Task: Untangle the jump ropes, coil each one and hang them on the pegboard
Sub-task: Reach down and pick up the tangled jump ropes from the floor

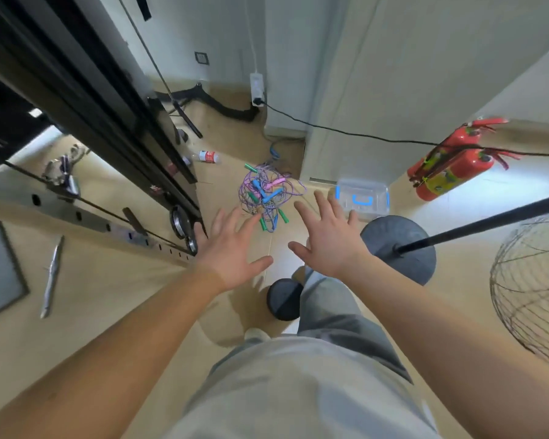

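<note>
A tangled heap of jump ropes (267, 193) lies on the tan floor ahead of me, thin purple and blue cords mixed with green, blue and pink handles. My left hand (230, 251) is stretched out above the floor with fingers spread, its fingertips overlapping the heap's near edge in the view. My right hand (328, 239) is also spread open, just right of the heap. Neither hand holds anything. No pegboard is visible.
A black metal rack (108, 99) stands at the left. A clear plastic box with blue clips (363, 198) sits right of the ropes. Two red fire extinguishers (450, 163), a round black stand base (400, 245), a wire basket (533, 289), a bottle (208, 156) and cables are around.
</note>
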`<state>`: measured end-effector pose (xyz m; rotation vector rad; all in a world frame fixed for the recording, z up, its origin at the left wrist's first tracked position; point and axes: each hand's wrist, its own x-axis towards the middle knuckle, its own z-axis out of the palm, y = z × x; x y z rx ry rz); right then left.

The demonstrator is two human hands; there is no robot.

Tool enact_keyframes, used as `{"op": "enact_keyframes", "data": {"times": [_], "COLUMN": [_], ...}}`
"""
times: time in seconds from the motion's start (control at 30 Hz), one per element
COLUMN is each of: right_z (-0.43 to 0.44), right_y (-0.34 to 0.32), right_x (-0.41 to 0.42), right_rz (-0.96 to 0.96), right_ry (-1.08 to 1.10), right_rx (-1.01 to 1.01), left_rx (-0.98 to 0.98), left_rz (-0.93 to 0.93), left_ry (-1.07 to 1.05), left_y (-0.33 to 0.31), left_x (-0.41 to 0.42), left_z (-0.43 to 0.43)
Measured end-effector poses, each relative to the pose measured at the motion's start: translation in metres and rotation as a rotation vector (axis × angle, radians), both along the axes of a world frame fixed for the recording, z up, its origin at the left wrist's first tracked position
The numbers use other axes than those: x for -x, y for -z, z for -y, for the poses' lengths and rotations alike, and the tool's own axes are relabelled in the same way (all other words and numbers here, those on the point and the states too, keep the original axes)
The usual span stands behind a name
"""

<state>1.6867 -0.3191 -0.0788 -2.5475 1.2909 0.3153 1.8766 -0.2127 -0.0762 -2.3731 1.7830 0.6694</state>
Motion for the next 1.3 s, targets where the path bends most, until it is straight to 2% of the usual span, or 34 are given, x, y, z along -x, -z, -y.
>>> {"op": "enact_keyframes", "data": {"times": [0.27, 0.57, 0.7, 0.83, 1.0, 1.2, 1.3], "right_z": [0.134, 0.283, 0.322, 0.347, 0.374, 0.400, 0.414], "right_y": [0.028, 0.068, 0.103, 0.165, 0.267, 0.409, 0.478], "right_x": [-0.061, -0.103, -0.135, -0.173, -0.221, -0.251, -0.259], "right_rz": [0.015, -0.072, -0.107, -0.125, -0.113, -0.166, -0.207], "right_ry": [-0.110, -0.265, -0.256, -0.251, -0.231, -0.159, -0.156], "right_rx": [-0.001, -0.079, -0.148, -0.189, -0.221, -0.307, -0.342], "left_rx": [-0.111, -0.081, -0.091, -0.138, -0.119, -0.182, -0.285], "left_rz": [0.054, -0.029, -0.093, -0.122, -0.099, -0.140, -0.199], "left_ry": [-0.073, -0.224, -0.236, -0.217, -0.078, -0.107, -0.110], "left_y": [0.018, 0.060, 0.091, 0.157, 0.264, 0.406, 0.485], "left_x": [-0.042, -0.081, -0.108, -0.140, -0.178, -0.210, -0.222], "left_z": [0.123, 0.270, 0.311, 0.346, 0.381, 0.416, 0.432]}}
